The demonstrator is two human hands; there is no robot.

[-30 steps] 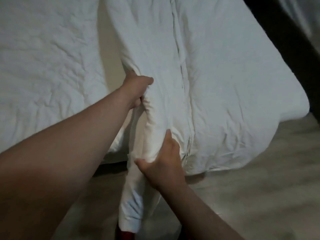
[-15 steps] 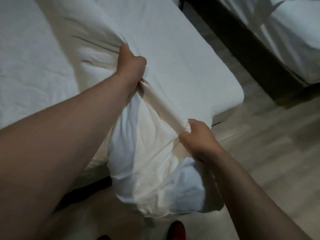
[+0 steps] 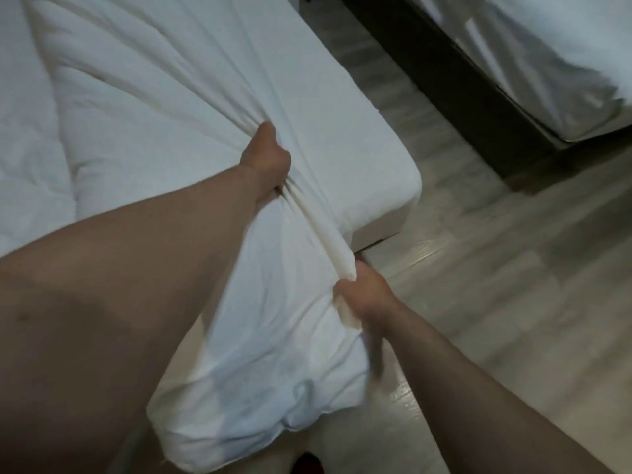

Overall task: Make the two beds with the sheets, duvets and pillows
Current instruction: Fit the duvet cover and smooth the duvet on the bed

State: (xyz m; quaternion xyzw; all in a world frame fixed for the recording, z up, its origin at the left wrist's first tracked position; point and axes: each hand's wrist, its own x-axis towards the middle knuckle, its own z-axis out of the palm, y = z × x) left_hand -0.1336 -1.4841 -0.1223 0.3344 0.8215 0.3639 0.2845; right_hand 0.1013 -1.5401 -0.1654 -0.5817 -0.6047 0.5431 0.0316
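A white duvet [image 3: 164, 97] lies across the near bed [image 3: 386, 179] and hangs over its foot corner down towards the floor. My left hand [image 3: 265, 162] grips a bunched fold of the duvet on top of the bed. My right hand [image 3: 364, 297] grips the same fold lower down, off the mattress corner, and the cloth is stretched taut between the two hands. The hanging end of the duvet [image 3: 260, 381] bulges below my arms. A second bed with white bedding [image 3: 561, 59] stands at the upper right.
A dark bed frame [image 3: 455, 87] of the second bed borders a strip of pale wood floor [image 3: 513, 268] between the beds. Something red [image 3: 307, 463] shows on the floor at the bottom edge, partly hidden.
The view has swung left to right, bringing the mattress corner and the second bed into sight. My right hand has moved down and away from the left, pulling the duvet fold taut.
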